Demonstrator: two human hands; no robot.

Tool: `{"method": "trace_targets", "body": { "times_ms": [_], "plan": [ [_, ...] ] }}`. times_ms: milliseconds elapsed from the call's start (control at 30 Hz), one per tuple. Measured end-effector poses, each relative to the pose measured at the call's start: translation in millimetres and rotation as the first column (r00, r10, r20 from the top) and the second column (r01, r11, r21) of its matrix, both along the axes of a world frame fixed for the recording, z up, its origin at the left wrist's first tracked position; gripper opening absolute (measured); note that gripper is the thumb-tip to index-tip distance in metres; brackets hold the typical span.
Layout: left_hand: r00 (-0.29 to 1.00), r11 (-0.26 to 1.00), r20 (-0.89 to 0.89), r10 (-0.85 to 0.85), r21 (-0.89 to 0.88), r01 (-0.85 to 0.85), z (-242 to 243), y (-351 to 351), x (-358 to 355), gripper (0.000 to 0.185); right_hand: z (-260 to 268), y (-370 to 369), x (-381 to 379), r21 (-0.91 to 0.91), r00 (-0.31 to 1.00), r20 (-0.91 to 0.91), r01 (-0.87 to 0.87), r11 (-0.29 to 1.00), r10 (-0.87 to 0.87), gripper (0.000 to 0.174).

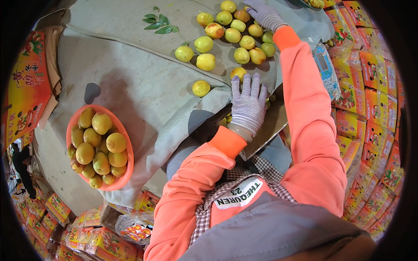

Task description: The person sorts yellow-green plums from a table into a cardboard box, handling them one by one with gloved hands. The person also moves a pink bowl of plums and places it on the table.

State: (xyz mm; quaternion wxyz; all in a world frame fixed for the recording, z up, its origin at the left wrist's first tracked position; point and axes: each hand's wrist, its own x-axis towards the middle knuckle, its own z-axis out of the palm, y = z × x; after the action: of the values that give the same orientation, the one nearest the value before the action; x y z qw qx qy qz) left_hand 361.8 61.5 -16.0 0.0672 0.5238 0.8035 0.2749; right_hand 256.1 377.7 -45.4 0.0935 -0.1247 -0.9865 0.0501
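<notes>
My left hand (249, 101), in a striped knit glove, is spread palm down at the near edge of a grey cloth (130, 94). Its fingertips reach a yellow-brown jujube (238, 73); whether they touch it I cannot tell. Under that wrist an open cardboard box (266, 133) sits by my lap, with some jujubes (227, 120) partly visible inside. My right hand (266, 14), gloved alike, reaches to the far side of a loose group of jujubes (232, 35). Its fingertips lie near the picture's top edge, so their grip is unclear. One jujube (200, 88) rests apart, left of my left hand.
An orange-pink plastic bowl (131, 156) heaped with jujubes stands at the left. A leafy sprig (163, 24) lies on the cloth. Right of my right arm is a plastic-wrapped digital scale (325, 70). Stacked printed cartons (375, 98) line the right; more cartons (107, 243) are at lower left.
</notes>
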Motion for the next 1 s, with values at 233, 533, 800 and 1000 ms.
{"method": "trace_targets", "body": {
  "times_ms": [233, 533, 800, 1000],
  "plan": [
    [0.999, 0.999, 0.018, 0.033, 0.043, -0.034, -1, -3, -4, 0.054, 73, -71, -3, 0.013, 0.938, 0.343, -0.057, 0.998, 0.049, 0.037],
    [0.998, 0.994, 0.013, 0.065, 0.089, -0.066, -5, 0, -7, 0.053, 40, -75, -6, 0.280, 0.942, 0.311, -0.214, 0.936, 0.122, 0.048],
    [0.998, 0.996, 0.037, 0.054, 0.069, -0.057, -2, 0, -11, 0.054, 55, -91, 49, -0.972, 0.958, -0.181, -0.140, 0.188, -0.222, 0.044],
    [0.997, 0.996, 0.002, 0.075, 0.052, -0.075, -2, 0, -10, 0.057, 75, -119, 72, -0.935, 0.940, -0.254, -0.299, -0.191, -0.228, 0.049]
  ]
}}
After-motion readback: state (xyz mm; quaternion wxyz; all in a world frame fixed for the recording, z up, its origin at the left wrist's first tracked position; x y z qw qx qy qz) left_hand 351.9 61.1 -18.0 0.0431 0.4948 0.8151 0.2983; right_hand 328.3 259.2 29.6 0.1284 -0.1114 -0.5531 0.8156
